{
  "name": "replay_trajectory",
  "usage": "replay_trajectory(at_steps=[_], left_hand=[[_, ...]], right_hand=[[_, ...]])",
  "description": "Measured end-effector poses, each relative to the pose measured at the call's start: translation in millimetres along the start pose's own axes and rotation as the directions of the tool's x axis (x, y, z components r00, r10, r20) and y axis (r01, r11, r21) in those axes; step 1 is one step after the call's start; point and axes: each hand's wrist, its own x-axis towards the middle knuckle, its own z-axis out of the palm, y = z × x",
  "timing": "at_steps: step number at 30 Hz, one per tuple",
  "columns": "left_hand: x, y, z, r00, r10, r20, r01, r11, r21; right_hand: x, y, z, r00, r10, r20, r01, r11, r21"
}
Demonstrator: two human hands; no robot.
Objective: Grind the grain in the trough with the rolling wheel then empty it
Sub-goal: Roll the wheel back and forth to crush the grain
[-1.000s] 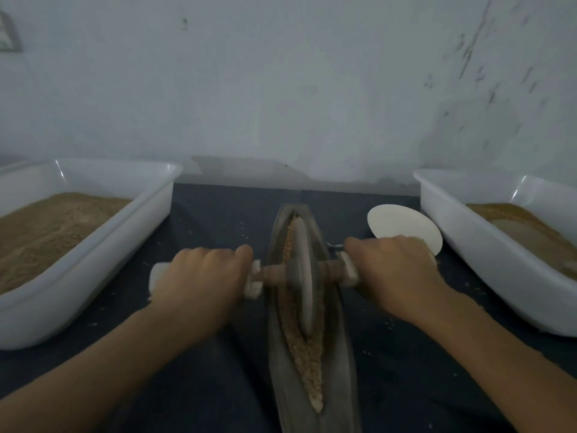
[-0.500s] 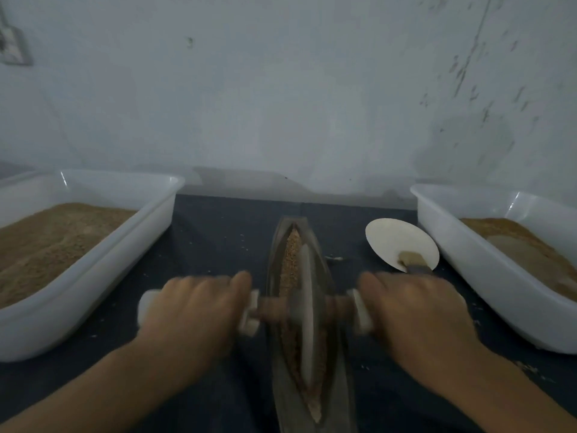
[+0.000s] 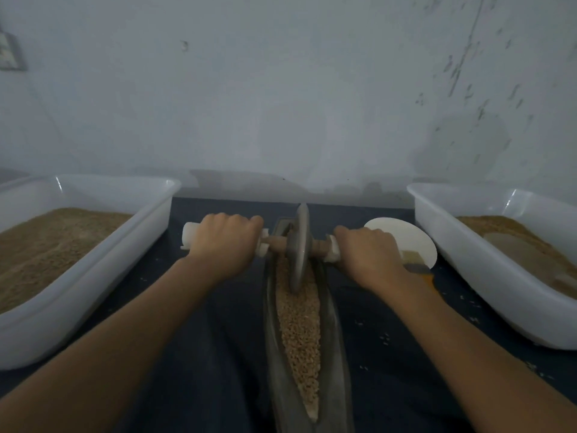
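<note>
I've pushed the rolling wheel (image 3: 298, 248) to the trough's (image 3: 337, 364) far end, left hand (image 3: 226, 242) and right hand (image 3: 370, 256) gripping its axle; grain (image 3: 298, 332) looks coarse, grinding continues.

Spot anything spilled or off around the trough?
A few stray grains lie scattered on the dark tabletop right of the trough, more near the right tub. Otherwise nothing stands out; both hands grip the wheel's handles.

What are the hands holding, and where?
Both hands, left and right, grip the rolling wheel by its axle handles, one on each side.
</note>
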Motion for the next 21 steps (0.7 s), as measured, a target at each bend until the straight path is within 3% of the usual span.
replay_trajectory(at_steps=[5, 7, 9, 11, 13, 17, 21], left_hand=[[-56, 13, -23, 1.0, -0.004, 0.011, 0.004, 0.999, -0.051], [-87, 18, -43, 0.997, 0.071, -0.04, -0.075, 0.994, -0.081], [-112, 17, -57, 0.976, 0.117, -0.185, -0.144, 0.98, -0.139], [-127, 14, -62, 0.968, 0.117, -0.223, -0.155, 0.975, -0.161], [-126, 11, -60, 0.982, 0.115, -0.15, -0.142, 0.973, -0.183], [-75, 7, -32, 0.997, 0.046, 0.068, -0.043, 0.998, -0.049], [-8, -11, 4, 0.995, 0.002, 0.096, 0.005, 0.997, -0.071]], right_hand=[[-51, -5, -34, 0.994, -0.095, 0.06, 0.091, 0.994, 0.066], [-83, -7, -56, 0.984, -0.171, -0.048, 0.173, 0.984, 0.045], [-109, -8, -72, 0.958, -0.211, -0.196, 0.222, 0.974, 0.035], [-120, -7, -78, 0.938, -0.237, -0.253, 0.245, 0.97, 0.0], [-113, -6, -74, 0.946, -0.228, -0.231, 0.238, 0.971, 0.016], [-66, -4, -40, 0.98, -0.189, -0.065, 0.189, 0.982, -0.01], [1, 2, -11, 0.998, -0.059, -0.013, 0.057, 0.995, -0.085]])
